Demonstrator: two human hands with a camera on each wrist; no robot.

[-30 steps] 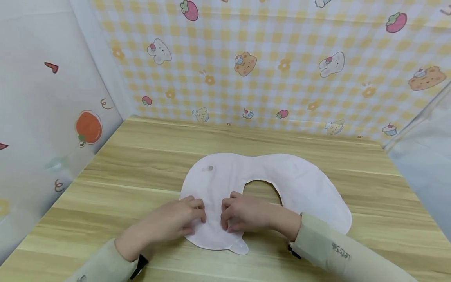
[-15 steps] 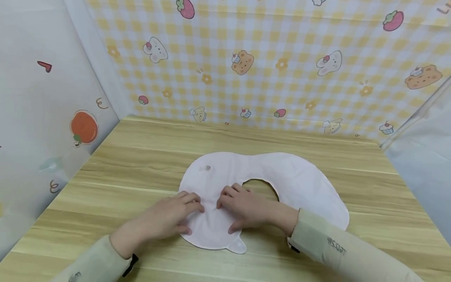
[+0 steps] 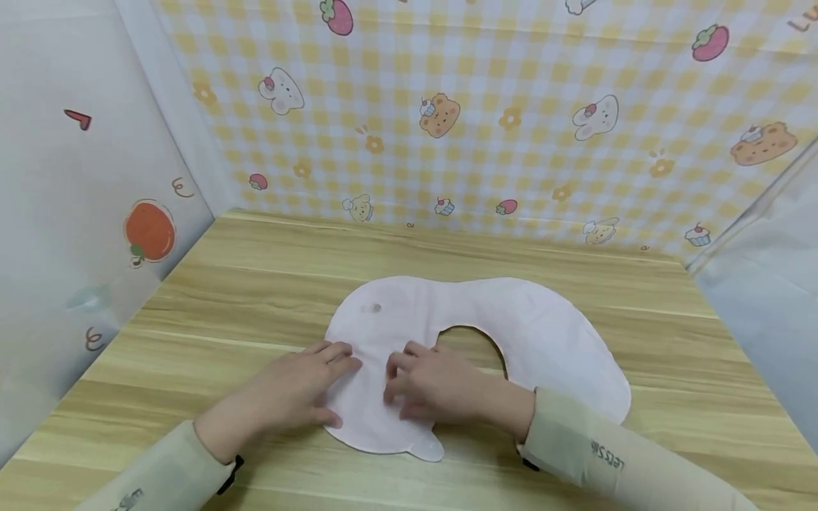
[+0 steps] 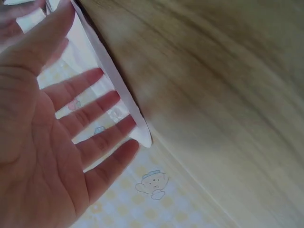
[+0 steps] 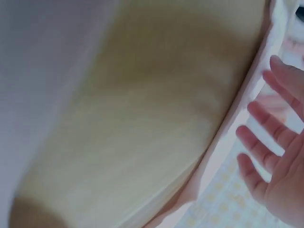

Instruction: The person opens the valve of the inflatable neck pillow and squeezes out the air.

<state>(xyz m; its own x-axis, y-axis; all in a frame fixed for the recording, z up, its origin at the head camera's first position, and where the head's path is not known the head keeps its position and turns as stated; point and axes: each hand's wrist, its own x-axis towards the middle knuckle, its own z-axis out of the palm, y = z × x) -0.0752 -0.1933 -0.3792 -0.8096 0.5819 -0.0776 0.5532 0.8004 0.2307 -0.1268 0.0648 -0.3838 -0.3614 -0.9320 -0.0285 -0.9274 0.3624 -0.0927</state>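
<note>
A flat, pale pinkish-white U-shaped neck pillow [image 3: 556, 326] lies on the wooden table, its two arms toward me. Near its upper left is a small round valve-like spot [image 3: 377, 308], and a small tab [image 3: 427, 448] sticks out at the bottom of the left arm. My left hand [image 3: 287, 394] rests on that arm's outer edge; the left wrist view shows its fingers spread and nearly straight. On the same arm's inner side, my right hand [image 3: 444, 383] touches the surface with loosely bent fingertips. Neither hand grips the pillow.
The wooden table [image 3: 224, 298] extends around the pillow on all sides. Behind it stands a yellow checked cloth [image 3: 486, 163] with cartoon prints. A white printed sheet [image 3: 77, 213] borders the left side, and a pale sheet [image 3: 767, 305] the right.
Both hands stay on the pillow's left arm. The left hand has slid outward to the left and its fingers have straightened. Creases between the hands have eased; the view shifts slightly.
</note>
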